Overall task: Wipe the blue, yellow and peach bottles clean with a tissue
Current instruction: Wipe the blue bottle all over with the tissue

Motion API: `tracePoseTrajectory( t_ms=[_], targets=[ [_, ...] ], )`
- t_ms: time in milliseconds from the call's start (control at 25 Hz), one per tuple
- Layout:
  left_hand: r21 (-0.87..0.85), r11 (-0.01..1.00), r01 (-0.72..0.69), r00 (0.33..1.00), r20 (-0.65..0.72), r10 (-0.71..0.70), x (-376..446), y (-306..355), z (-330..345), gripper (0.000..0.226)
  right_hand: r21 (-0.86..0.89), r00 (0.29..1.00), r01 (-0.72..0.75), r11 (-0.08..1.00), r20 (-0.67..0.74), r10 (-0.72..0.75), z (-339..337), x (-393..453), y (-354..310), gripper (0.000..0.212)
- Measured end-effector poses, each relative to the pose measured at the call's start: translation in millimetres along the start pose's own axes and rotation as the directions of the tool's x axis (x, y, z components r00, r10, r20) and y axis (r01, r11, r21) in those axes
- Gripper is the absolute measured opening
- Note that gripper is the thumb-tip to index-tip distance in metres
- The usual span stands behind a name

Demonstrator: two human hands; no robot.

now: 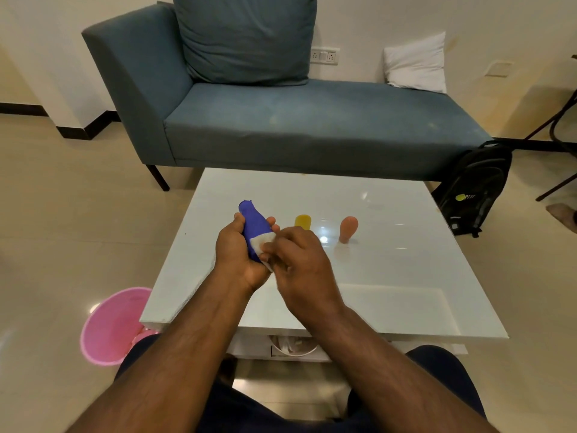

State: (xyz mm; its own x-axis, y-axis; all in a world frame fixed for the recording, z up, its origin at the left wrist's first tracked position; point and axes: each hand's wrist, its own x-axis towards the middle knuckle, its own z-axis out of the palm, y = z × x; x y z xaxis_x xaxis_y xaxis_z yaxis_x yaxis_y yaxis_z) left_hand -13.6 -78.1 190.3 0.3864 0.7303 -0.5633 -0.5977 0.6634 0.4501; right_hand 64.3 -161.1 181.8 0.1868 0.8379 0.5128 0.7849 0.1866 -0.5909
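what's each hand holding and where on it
Left hand grips the blue bottle round its lower body; right hand pinches the tissue against it.

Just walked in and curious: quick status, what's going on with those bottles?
Left hand grips blue bottle. Right hand presses tissue on it. Yellow bottle, peach bottle wait on table. Nothing in the way.

A blue chaise sofa (281,120) is set against the cream wall (390,17); a glossy white tabletop (390,276) is placed before it on beige tiled floor (62,229).
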Motion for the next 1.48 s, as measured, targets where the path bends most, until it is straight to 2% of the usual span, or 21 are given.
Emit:
tracePoseTrajectory(
  t_ms=[80, 160, 200, 280, 360, 400, 560, 680, 800, 960, 1080, 1280, 1480],
  targets=[
    [0.012, 0.999, 0.029, 1.000, 0.001, -0.029, 1, -2, -2, 0.045, -0.029, 0.993, 0.120, 0.992, 0.024, -0.119, 1, 3, -6, 0.015],
    [-0.011, 1.000, 0.023, 1.000, 0.005, -0.023, 0, -1, -2, 0.041, -0.069, 0.984, 0.177, 0.982, 0.027, -0.175, -2, 4, 0, 0.016],
    [-0.028, 1.000, 0.010, 1.000, 0.013, -0.010, 0, 1, -2, 0.037, -0.058, 0.989, 0.148, 0.987, 0.017, -0.147, -4, 4, 6, 0.015],
    [-0.046, 0.999, -0.012, 0.999, 0.034, 0.014, -2, 3, -2, 0.033, 0.017, 1.000, -0.010, 1.000, 0.004, 0.010, -5, 2, 15, 0.011],
    [-0.046, 0.999, -0.023, 0.998, 0.062, 0.026, -2, 2, -3, 0.032, 0.086, 0.985, -0.172, 0.981, 0.021, 0.171, -5, 1, 17, 0.005],
    [-0.041, 0.999, -0.023, 0.997, 0.076, 0.026, -1, 1, -4, 0.032, 0.096, 0.978, -0.207, 0.974, 0.023, 0.206, -4, 0, 16, 0.005],
    [0.009, 1.000, -0.017, 0.989, 0.146, 0.015, 2, 3, -8, 0.040, 0.223, 0.974, -0.222, 0.949, 0.016, 0.224, -6, 4, 8, 0.011],
    [0.140, 0.990, -0.032, 0.980, 0.199, 0.004, 0, 2, -9, 0.042, 0.295, 0.949, -0.312, 0.903, 0.045, 0.313, -11, 21, 9, 0.011],
    [0.228, 0.972, -0.059, 0.983, 0.181, 0.017, -2, -8, -9, 0.041, 0.328, 0.922, -0.368, 0.870, 0.006, 0.387, -17, 38, 12, 0.011],
    [0.197, 0.976, -0.090, 0.985, 0.160, 0.058, 2, -6, -10, 0.048, 0.325, 0.935, -0.336, 0.884, 0.004, 0.354, -12, 20, 5, 0.014],
    [0.241, 0.962, -0.128, 0.985, 0.143, 0.095, 5, -5, -12, 0.049, 0.325, 0.939, -0.327, 0.887, 0.002, 0.345, -12, 12, 2, 0.011],
    [0.286, 0.940, -0.185, 0.969, 0.215, 0.125, -3, -10, -3, 0.037, 0.180, 0.951, -0.265, 0.947, -0.114, 0.287, -27, 51, 5, 0.009],
    [0.212, 0.963, -0.164, 0.976, 0.177, 0.128, -1, 1, -2, 0.034, 0.068, 0.990, -0.136, 0.988, -0.030, 0.138, -18, 18, -6, 0.015]
  ],
)
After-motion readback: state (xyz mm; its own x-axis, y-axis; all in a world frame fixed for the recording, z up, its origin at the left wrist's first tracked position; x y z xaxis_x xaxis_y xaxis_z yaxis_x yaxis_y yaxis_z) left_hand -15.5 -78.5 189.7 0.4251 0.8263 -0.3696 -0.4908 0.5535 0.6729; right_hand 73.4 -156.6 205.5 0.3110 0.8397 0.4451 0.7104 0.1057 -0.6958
